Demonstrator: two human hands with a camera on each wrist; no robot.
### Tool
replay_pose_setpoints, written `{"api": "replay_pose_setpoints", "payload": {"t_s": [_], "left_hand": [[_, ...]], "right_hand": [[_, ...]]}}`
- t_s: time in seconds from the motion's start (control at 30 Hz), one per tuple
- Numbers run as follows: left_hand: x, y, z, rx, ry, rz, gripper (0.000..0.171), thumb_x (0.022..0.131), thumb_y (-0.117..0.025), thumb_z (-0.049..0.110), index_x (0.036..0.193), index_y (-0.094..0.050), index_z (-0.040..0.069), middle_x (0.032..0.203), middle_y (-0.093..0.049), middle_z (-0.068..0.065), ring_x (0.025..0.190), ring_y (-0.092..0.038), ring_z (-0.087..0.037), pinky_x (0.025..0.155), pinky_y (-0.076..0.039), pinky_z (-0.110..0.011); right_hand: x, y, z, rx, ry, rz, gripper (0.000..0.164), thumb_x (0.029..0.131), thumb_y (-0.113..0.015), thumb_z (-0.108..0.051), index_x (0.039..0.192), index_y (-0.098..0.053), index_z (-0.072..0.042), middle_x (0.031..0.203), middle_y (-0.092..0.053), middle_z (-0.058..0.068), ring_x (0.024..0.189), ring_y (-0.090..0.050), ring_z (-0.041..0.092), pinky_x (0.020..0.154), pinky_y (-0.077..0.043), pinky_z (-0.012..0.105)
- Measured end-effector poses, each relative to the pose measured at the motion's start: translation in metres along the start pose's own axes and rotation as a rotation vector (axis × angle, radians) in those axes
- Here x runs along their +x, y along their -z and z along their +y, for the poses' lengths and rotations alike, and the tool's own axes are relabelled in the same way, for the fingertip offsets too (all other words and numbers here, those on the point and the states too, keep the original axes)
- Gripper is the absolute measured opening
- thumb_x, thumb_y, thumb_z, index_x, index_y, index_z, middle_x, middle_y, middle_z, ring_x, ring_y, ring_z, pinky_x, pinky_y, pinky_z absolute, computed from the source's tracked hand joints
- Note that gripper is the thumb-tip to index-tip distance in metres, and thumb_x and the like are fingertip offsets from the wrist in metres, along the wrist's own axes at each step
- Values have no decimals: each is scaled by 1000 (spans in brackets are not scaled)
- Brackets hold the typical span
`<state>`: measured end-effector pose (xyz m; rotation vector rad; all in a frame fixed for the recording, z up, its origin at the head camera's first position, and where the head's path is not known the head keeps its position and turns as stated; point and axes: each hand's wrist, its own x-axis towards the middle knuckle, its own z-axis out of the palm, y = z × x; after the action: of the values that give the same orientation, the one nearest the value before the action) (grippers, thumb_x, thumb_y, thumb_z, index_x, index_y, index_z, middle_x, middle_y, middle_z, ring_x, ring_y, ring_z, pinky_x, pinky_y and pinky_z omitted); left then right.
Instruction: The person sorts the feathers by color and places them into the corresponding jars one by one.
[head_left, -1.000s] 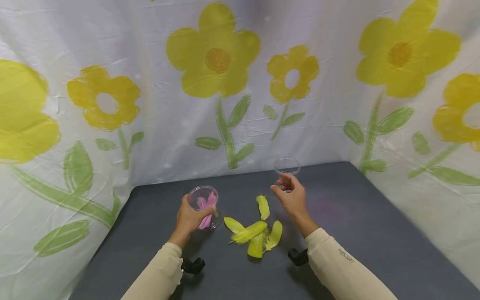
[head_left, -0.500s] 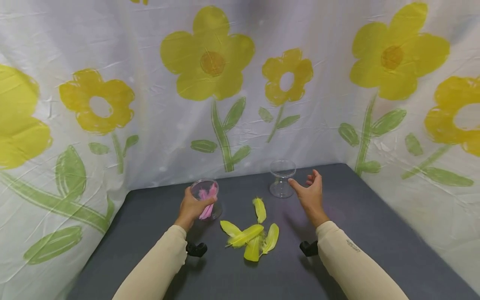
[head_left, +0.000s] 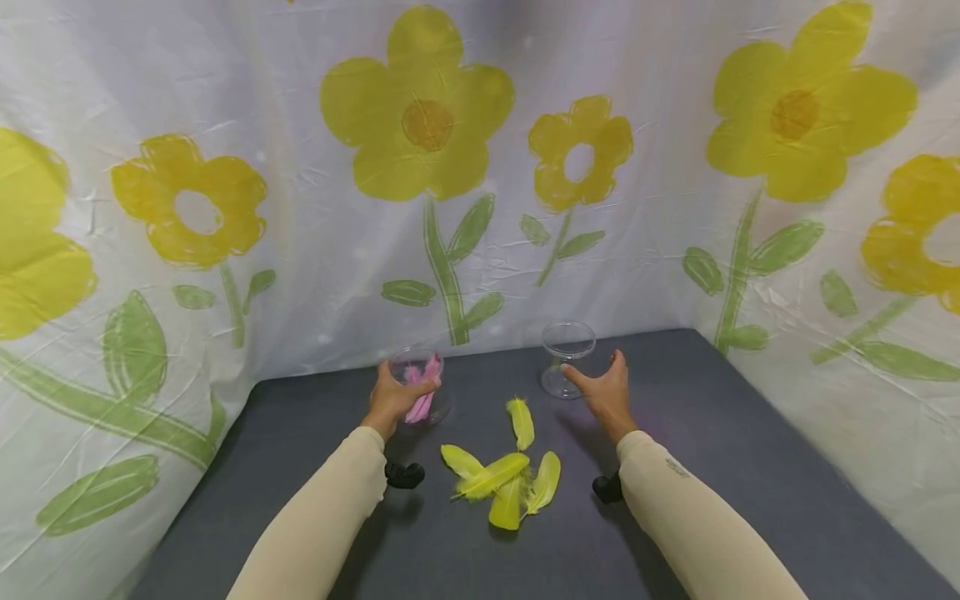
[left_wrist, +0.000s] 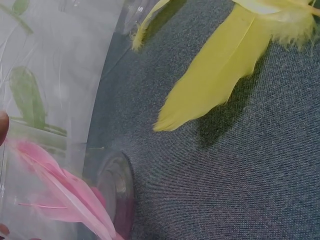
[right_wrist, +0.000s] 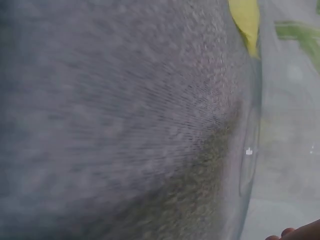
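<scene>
At the left, my left hand (head_left: 393,398) grips a clear footed dessert cup (left_wrist: 116,185), thumb curled round its near side. Pink feathers (head_left: 424,392) stand inside that cup. Further right, a second clear footed cup (head_left: 567,340) stands upright near the back of the table with nothing in it. My right hand (head_left: 607,398) is at that cup's right side, thumb and fingers spread apart, the thumb overlapping its stem in the head view. Between the two hands, several yellow feathers (head_left: 491,477) lie in a loose pile, with a single yellow feather (head_left: 521,423) just behind them.
The dark grey tabletop (head_left: 720,500) ends at a white curtain (head_left: 330,250) printed with yellow flowers, which hangs behind it and along both sides. Each forearm wears a black wrist mount (head_left: 405,475) below the sleeve cuff.
My left hand has moved forward, away from me, with the cup of pink feathers. My right hand has swung from in front of the second cup to its right side, then closer to it.
</scene>
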<state>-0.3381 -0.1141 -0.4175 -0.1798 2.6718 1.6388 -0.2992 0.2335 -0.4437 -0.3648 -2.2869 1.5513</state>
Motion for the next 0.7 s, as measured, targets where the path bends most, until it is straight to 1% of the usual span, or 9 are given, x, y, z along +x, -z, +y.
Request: {"api": "replay_pose_setpoints", "payload": {"t_s": [0.23, 0.4, 0.53, 0.7], "left_hand": [[1, -2, 1, -5, 8, 6, 114, 74, -83, 41, 154, -8, 15, 153, -23, -23, 136, -24, -43, 103, -29, -59], [-1, -2, 1, -6, 19, 9, 113, 73, -84, 40, 154, -9, 15, 152, -24, -22, 136, -25, -43, 103, -29, -58], [-1, -2, 0, -1, 25, 19, 113, 72, -84, 42, 154, -10, 17, 152, -25, -22, 135, -25, -44, 102, -29, -60], [1, -1, 0, -3, 34, 29, 116, 69, -85, 46, 154, -12, 19, 151, -27, -22, 135, -26, -44, 102, -29, -59]], "right_hand": [[15, -12, 0, -68, 16, -22, 118, 76, -74, -59, 154, -1, -8, 155, -12, 21, 140, -18, 39, 106, -23, 57], [23, -20, -2, -111, 26, -3, 118, 74, -75, -59, 154, -5, -9, 154, -17, 20, 139, -21, 37, 105, -20, 60], [27, -25, -5, -106, 42, 7, 116, 73, -74, -61, 154, -8, -11, 153, -20, 17, 138, -23, 35, 103, -15, 66], [33, -31, -7, -118, 37, 19, 114, 73, -73, -63, 154, -11, -10, 153, -22, 16, 138, -25, 34, 101, -14, 65]]}}
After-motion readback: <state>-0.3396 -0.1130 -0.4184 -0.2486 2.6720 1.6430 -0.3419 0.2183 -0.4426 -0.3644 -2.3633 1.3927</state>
